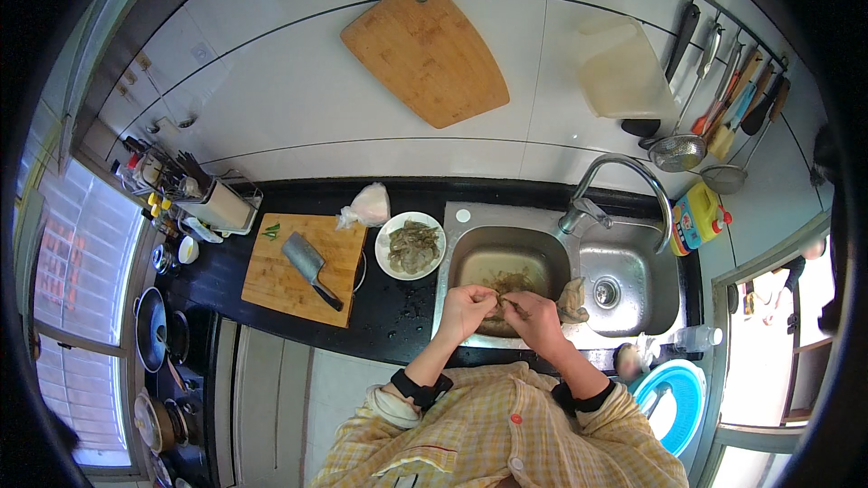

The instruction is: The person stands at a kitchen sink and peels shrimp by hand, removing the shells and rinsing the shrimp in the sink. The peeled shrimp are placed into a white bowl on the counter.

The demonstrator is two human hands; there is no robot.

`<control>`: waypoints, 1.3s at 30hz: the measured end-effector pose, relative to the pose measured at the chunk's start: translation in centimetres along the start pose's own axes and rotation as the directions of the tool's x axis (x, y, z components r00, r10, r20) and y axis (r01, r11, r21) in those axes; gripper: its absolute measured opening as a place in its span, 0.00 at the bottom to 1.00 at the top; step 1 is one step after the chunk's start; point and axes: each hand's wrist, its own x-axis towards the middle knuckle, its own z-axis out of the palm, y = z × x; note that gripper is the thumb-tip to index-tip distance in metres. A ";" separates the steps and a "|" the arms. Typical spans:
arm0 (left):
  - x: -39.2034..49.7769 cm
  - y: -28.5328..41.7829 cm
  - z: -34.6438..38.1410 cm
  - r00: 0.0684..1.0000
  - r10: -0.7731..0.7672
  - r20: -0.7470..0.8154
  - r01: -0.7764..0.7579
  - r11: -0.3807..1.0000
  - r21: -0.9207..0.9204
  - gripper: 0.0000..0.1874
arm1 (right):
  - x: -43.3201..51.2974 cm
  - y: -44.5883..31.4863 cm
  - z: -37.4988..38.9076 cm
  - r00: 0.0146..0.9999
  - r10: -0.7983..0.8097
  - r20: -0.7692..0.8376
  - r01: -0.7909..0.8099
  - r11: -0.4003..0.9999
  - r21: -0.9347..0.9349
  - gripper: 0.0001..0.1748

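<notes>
My left hand [468,312] and my right hand [534,317] meet over the left sink basin [508,244]. Between their fingertips they pinch a small greyish shrimp [502,303], mostly covered by the fingers. Below them, cloudy water fills the basin, with a brownish heap of what look like shrimp or shells [512,280] in it. To the left of the sink, a white plate [382,259] bears a pile of raw grey shrimp [412,246]. A crumpled tan cloth [574,301] lies over the divider beside my right hand.
A cleaver [305,263] and green pieces [271,231] lie on a wooden cutting board [268,278]. Behind it sits a white plastic bag [368,205]. The faucet [576,211] arches over the right basin [634,264]. A yellow detergent jug [697,217] and a blue basin [695,386] stand right.
</notes>
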 end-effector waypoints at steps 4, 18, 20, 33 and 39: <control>0.8 -0.9 -0.4 0.997 -0.077 -0.009 0.076 0.996 -0.046 0.07 | -0.5 1.4 0.4 0.994 0.084 0.065 -0.087 0.995 0.043 0.11; 4.0 -8.2 -2.2 0.988 0.147 -0.044 -0.097 0.820 0.564 0.10 | 2.2 5.6 2.0 0.783 0.527 0.329 -0.620 0.629 0.468 0.15; 4.8 -10.8 -2.0 0.989 0.144 0.024 -0.125 0.750 0.649 0.09 | 4.3 6.5 4.4 0.882 0.362 0.301 -0.448 0.842 0.301 0.14; 1.0 -15.6 -2.8 0.988 0.075 -0.132 0.004 0.859 0.512 0.08 | 13.4 11.2 20.0 0.964 0.203 0.174 -0.212 0.977 0.032 0.10; 1.9 -15.9 -2.6 0.957 0.213 -0.197 -0.051 0.793 0.607 0.04 | 9.8 26.0 10.7 0.605 0.526 0.598 -0.100 0.795 -0.598 0.13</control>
